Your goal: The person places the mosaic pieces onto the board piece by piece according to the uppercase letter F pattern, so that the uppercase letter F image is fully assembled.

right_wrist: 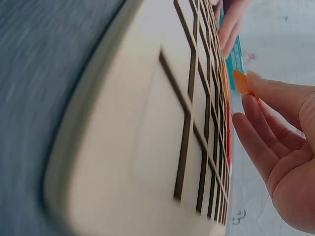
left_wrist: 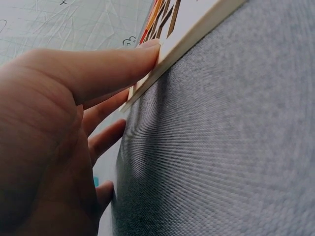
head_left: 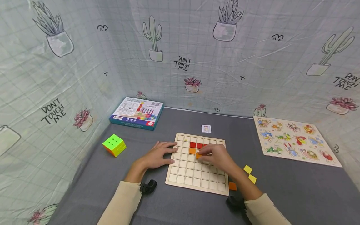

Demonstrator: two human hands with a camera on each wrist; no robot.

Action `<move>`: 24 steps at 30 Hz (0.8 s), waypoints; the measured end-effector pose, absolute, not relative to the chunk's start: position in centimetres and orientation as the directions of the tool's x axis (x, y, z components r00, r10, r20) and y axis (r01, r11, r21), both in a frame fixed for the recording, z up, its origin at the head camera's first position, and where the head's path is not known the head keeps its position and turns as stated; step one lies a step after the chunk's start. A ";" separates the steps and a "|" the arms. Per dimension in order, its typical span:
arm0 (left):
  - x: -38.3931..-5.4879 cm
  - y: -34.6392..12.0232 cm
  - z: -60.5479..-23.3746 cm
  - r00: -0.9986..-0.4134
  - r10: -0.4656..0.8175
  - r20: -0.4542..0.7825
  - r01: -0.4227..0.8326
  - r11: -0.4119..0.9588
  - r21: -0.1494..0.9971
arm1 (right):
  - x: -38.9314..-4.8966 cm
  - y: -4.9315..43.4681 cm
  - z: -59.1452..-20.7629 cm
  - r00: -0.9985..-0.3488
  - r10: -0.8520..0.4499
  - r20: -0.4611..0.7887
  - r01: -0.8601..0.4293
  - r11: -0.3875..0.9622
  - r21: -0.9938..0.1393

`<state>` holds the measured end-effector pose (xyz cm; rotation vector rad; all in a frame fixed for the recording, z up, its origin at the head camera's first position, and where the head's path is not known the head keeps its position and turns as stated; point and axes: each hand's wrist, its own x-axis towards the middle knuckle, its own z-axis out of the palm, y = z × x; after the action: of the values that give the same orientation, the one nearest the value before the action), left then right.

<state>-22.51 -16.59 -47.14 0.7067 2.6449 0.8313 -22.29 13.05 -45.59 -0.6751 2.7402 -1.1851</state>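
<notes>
A wooden grid board (head_left: 185,179) lies on the grey cloth, its square cells bordered by a raised frame. Red tiles (head_left: 192,144) sit in a row near its far side, with an orange tile (head_left: 192,151) in the cell below them. My right hand (head_left: 217,156) pinches another orange tile (right_wrist: 240,81) between thumb and fingertips, just over the board beside the placed orange one. At the board's left edge, my left hand (head_left: 158,155) rests with fingers spread; in the left wrist view its thumb (left_wrist: 118,69) touches the rim.
Right of the board lie an orange tile (head_left: 232,186) and two yellow tiles (head_left: 247,169). A small printed card (head_left: 206,128) is behind it. Farther out are a puzzle cube (head_left: 114,145), a blue-edged box (head_left: 136,113) and an insect picture board (head_left: 298,140).
</notes>
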 end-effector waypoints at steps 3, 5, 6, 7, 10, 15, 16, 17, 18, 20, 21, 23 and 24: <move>-22.6 -16.5 -47.1 -0.842 0.527 -0.119 0.366 0.718 0.592 | -22.3 12.1 -45.5 -0.899 -0.426 0.098 -0.362 0.600 -0.714; -22.6 -16.5 -47.2 -0.842 0.525 -0.122 0.363 0.719 0.593 | -22.3 11.6 -45.5 -0.898 -0.426 0.106 -0.370 0.604 -0.706; -22.6 -16.5 -47.2 -0.842 0.525 -0.122 0.363 0.719 0.592 | -22.2 11.3 -45.5 -0.899 -0.424 0.109 -0.371 0.605 -0.704; -22.6 -16.5 -47.2 -0.843 0.525 -0.122 0.363 0.720 0.591 | -22.2 11.1 -45.6 -0.898 -0.424 0.116 -0.378 0.607 -0.699; -22.6 -16.6 -47.3 -0.844 0.523 -0.121 0.362 0.720 0.592 | -22.2 10.6 -45.7 -0.900 -0.417 0.127 -0.383 0.616 -0.689; -22.5 -16.6 -47.2 -0.845 0.522 -0.114 0.361 0.715 0.599 | -22.0 10.0 -46.0 -0.912 -0.392 0.118 -0.361 0.634 -0.684; -22.5 -16.6 -47.2 -0.846 0.521 -0.113 0.360 0.714 0.600 | -21.9 9.9 -46.0 -0.915 -0.387 0.119 -0.358 0.638 -0.681; -22.5 -16.6 -47.2 -0.846 0.521 -0.113 0.360 0.714 0.601 | -21.9 9.8 -46.0 -0.917 -0.380 0.120 -0.355 0.643 -0.679; -22.5 -16.6 -47.2 -0.847 0.520 -0.112 0.359 0.714 0.601 | -21.9 9.8 -46.1 -0.920 -0.374 0.121 -0.352 0.647 -0.676; -22.5 -16.6 -47.3 -0.846 0.521 -0.112 0.358 0.712 0.604 | -21.8 9.6 -46.1 -0.927 -0.356 0.121 -0.341 0.659 -0.670; -22.5 -16.6 -47.3 -0.846 0.521 -0.112 0.357 0.710 0.607 | -21.7 9.6 -46.1 -0.930 -0.347 0.121 -0.335 0.663 -0.670; -22.5 -16.7 -47.4 -0.845 0.523 -0.111 0.357 0.708 0.610 | -21.6 9.4 -46.2 -0.936 -0.331 0.118 -0.322 0.673 -0.666; -22.6 -16.6 -47.4 -0.845 0.523 -0.110 0.358 0.707 0.610 | -21.6 9.3 -46.2 -0.940 -0.322 0.117 -0.315 0.677 -0.665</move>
<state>-22.57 -16.64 -47.37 0.6978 2.6405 0.8600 -21.59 9.34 -46.19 -0.5444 2.8680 -1.1348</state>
